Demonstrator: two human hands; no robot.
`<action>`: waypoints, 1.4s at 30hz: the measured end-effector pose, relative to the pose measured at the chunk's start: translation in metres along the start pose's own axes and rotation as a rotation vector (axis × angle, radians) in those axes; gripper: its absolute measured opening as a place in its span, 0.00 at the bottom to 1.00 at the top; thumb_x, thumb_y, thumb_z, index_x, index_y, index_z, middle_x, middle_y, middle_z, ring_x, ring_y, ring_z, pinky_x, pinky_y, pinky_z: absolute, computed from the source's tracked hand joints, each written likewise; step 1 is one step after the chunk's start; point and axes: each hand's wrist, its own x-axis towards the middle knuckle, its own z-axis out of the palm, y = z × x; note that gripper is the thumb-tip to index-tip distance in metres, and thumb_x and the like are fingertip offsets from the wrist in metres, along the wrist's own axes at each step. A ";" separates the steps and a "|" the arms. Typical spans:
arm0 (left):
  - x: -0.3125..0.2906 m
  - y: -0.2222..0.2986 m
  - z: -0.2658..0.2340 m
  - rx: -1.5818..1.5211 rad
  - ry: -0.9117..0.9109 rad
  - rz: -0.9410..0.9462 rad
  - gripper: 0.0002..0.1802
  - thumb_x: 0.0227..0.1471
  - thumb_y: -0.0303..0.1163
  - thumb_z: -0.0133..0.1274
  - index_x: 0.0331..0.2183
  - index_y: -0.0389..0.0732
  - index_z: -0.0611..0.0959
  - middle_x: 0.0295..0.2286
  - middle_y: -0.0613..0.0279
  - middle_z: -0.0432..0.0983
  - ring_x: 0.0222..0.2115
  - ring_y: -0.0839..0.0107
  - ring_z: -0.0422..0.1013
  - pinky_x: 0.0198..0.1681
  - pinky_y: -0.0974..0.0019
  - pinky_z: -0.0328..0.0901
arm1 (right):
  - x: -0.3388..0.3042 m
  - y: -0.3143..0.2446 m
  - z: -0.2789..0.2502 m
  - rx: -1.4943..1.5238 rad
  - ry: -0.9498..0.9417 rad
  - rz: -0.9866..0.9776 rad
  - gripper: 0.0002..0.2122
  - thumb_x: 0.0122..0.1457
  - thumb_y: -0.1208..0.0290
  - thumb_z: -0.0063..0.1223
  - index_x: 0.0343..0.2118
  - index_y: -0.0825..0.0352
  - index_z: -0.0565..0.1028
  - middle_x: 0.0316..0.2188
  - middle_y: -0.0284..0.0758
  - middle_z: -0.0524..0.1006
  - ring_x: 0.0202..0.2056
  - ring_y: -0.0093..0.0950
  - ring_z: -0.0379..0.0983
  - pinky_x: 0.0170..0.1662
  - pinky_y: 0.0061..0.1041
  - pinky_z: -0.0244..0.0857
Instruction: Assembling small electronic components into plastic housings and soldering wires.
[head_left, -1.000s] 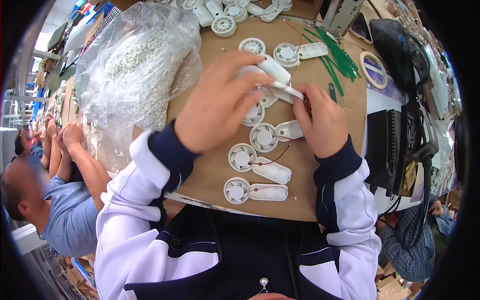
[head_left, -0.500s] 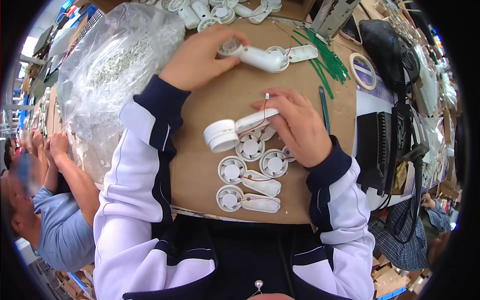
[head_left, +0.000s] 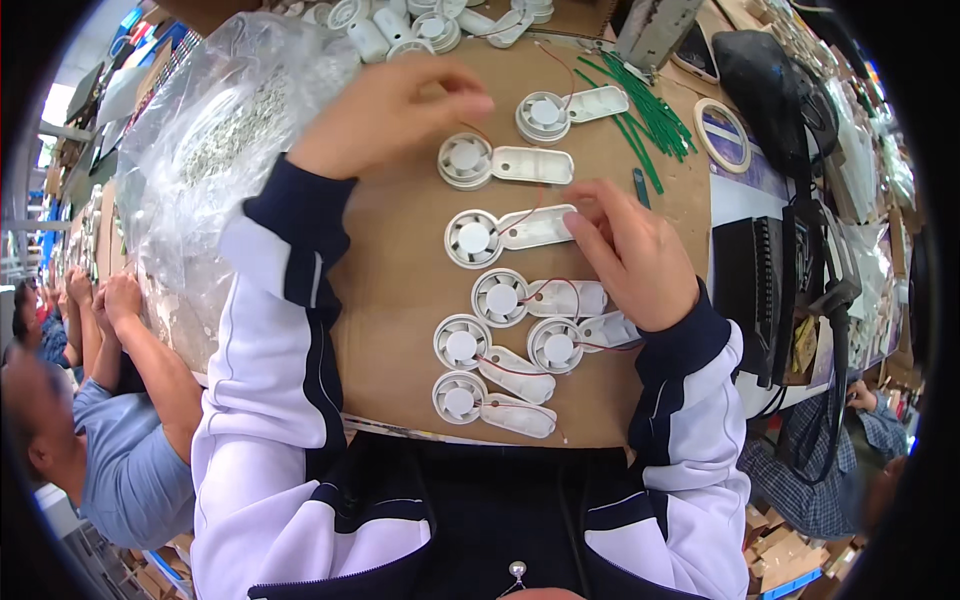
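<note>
Several white handheld fan halves lie on the brown cardboard, round fan heads to the left, hollow handles to the right, with thin red wires. My right hand is at the handle end of one fan half. Its thumb tip meets or overlaps that end, and thumb and forefinger are apart. My left hand, a little blurred, hovers above and left of another fan half, fingers stretched and nothing seen in them. Beyond lies a further fan half. Nearer me are more, including one fan half by the front edge.
A clear plastic bag of small pale pieces stands at the left. White fan parts are piled at the back. Green strips, a tape roll and a black device sit rightward. Other people sit at both sides.
The fan half from my right hand now lies flat on the cardboard. My left hand has let go of its fan piece, now lying face up, and drawn back left. The lower fan halves have shifted slightly.
</note>
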 end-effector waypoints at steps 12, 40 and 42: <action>0.032 -0.024 0.032 0.232 -0.004 0.257 0.16 0.53 0.34 0.56 0.45 0.43 0.81 0.43 0.66 0.76 0.36 0.71 0.69 0.41 0.72 0.64 | -0.003 0.004 0.004 -0.133 0.000 -0.118 0.09 0.56 0.73 0.57 0.40 0.62 0.76 0.29 0.30 0.69 0.24 0.26 0.68 0.29 0.23 0.63; -0.226 0.048 0.129 0.258 -0.072 0.314 0.30 0.42 0.46 0.61 0.50 0.54 0.78 0.60 0.52 0.55 0.61 0.51 0.49 0.61 0.47 0.52 | -0.086 -0.032 0.002 -0.237 -0.107 -0.193 0.12 0.48 0.74 0.62 0.38 0.64 0.76 0.38 0.33 0.72 0.36 0.30 0.68 0.39 0.23 0.64; -0.223 0.052 0.128 0.249 -0.077 0.297 0.31 0.42 0.45 0.60 0.51 0.53 0.77 0.61 0.52 0.55 0.62 0.52 0.49 0.61 0.48 0.52 | -0.078 -0.037 0.006 -0.244 -0.098 -0.222 0.12 0.48 0.74 0.62 0.37 0.64 0.77 0.37 0.33 0.72 0.35 0.30 0.68 0.38 0.23 0.63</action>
